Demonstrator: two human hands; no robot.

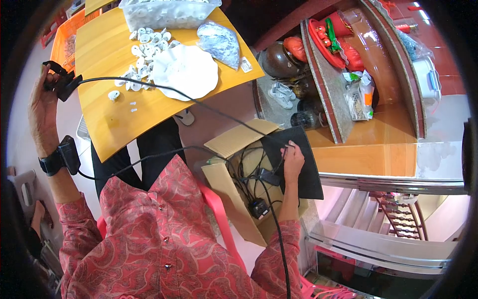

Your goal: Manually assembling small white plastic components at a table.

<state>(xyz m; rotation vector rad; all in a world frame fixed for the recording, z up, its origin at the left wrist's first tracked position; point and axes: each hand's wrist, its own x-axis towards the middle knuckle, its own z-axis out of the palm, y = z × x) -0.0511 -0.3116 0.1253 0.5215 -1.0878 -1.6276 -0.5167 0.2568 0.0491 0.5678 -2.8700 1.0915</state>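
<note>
Closest in, a red patterned shirt (164, 239) fills the lower view, and the pink chair (219, 209) shows behind its folds. Just past it, the right hand (293, 158) reaches down to the open cardboard box (224, 184) beside the chair, fingers pinched narrow on the end of a thin black cable (224, 115) right at the edge of a flat black pad (298, 164) that leans out of the box. Inside the box sit tangled leads and a small black adapter (259, 207), so the box looks to serve as the place for all the wiring. Over on the other side, the left hand (42, 107) is raised high, closed around a small black device (62, 82) from which that cable runs, stretched taut across to the right hand; a black band (62, 157) is strapped on the wrist, with its own lead trailing down toward the lap. Further out, the wooden table (114, 124) carries a scatter of small white plastic pieces (147, 45), a white sheet (185, 71), a clear bag (219, 42) and a clear tub (167, 12). Beyond, stone shelves (328, 99) hold red bags and shoes.
</note>
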